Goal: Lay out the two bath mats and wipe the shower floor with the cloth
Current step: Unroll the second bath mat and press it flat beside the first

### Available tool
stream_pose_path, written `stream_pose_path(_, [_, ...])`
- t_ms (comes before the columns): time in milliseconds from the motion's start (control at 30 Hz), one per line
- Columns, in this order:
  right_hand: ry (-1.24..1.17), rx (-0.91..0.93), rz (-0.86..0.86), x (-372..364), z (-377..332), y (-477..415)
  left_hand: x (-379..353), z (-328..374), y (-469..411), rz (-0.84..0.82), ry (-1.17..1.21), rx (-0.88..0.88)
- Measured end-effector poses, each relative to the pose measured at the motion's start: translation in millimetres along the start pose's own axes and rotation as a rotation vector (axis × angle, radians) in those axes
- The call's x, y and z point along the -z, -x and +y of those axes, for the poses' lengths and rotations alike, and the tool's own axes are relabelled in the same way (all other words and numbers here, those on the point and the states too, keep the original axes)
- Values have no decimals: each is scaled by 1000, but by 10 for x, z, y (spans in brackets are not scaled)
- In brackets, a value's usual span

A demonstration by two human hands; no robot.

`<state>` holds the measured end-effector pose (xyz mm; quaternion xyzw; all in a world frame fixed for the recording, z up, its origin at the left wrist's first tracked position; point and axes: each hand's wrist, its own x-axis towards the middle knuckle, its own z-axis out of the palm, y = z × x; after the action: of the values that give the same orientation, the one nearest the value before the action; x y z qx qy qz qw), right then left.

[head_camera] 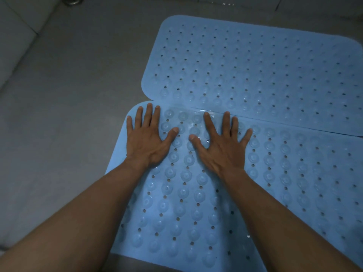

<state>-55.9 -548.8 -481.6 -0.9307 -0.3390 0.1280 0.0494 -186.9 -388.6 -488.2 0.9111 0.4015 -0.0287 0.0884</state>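
Cloth not visible. Both mats cut off at right edge; drain (pixel 73 0) cropped at top. Left hand (pixel 147 142), right hand (pixel 220 148) flat, fingers spread, pressing near mat (pixel 275 173), gripping nothing. Far mat (pixel 255 65) adjoins it on floor (pixel 68 95); long axes run left-right.

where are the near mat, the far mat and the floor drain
near mat (pixel 275 183), head view, bare patch right of the hands
far mat (pixel 255 65), head view, middle of its surface
floor drain (pixel 73 0), head view, metal rim at the top edge
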Motion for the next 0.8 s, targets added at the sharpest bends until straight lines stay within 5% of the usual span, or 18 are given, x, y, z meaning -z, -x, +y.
stream_pose_path(467, [30,-33,3,-26,-31,-24,-2,243,-81,81,129,218])
stream_pose_path(800, [-4,-37,-33,12,-28,-45,-11,186,-20,14,9,20])
